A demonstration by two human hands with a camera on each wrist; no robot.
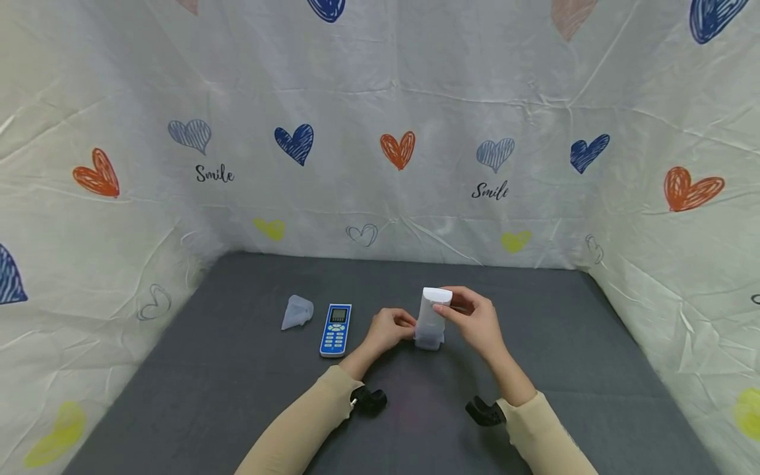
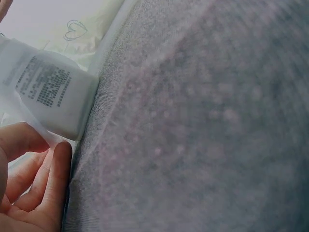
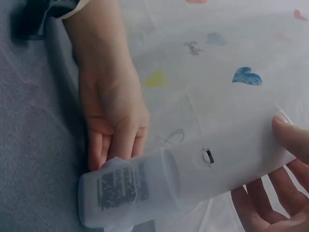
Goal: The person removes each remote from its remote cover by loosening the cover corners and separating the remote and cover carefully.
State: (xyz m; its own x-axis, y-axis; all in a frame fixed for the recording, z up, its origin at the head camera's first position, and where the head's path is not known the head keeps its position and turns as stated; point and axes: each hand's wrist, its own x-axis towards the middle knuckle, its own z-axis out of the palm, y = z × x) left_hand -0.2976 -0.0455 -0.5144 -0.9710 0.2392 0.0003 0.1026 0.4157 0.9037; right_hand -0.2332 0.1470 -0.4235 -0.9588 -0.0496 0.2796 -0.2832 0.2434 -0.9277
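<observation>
My right hand (image 1: 477, 320) grips the upper end of a white remote control (image 1: 435, 310), thumb on one side and fingers on the other. It stands nearly upright, its lower end at the table. A translucent sleeve (image 1: 429, 335) wraps that lower part, and a printed label (image 2: 46, 82) shows through it in the left wrist view. The right wrist view shows a small black slot (image 3: 208, 155) farther up the casing. Down by the sleeve, my left hand (image 1: 388, 330) pinches its edge between thumb and forefinger.
Left of my hands, a blue and white remote control (image 1: 336, 330) lies face up on the dark grey table (image 1: 249, 409). Beside it is a crumpled translucent sleeve (image 1: 297, 312). White cloth (image 1: 344, 191) printed with hearts encloses the table at the back and sides.
</observation>
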